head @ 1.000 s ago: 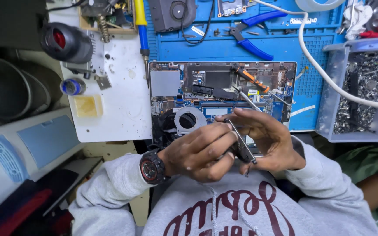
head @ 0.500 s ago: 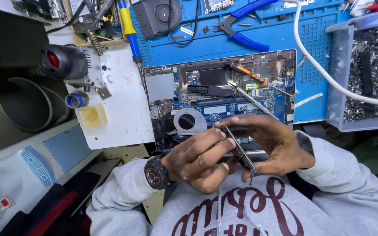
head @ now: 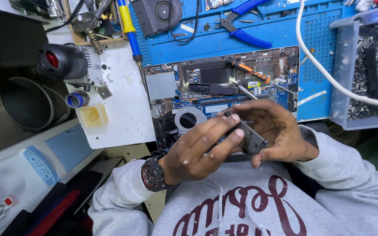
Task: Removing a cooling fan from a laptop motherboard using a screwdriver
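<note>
grey metal laptop part [head: 251, 139], flat and dark, sits pinched between both hands above the opened laptop [head: 224, 89]. left hand [head: 200, 148] grips its near edge with curled fingers; right hand [head: 281, 131] cups it from behind. blue pliers [head: 246, 26] lie on the blue mat [head: 285, 35].

L hand [head: 197, 150] & R hand [head: 278, 131] meet at chest, fingers [head: 224, 126] curled, pinching.

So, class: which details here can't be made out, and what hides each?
- Head view: the dark flat part is mostly covered by the left hand and right hand.
- Open laptop: near edge hidden behind both hands.
- Grey bin: cut off by the right edge; contents too small.
</note>
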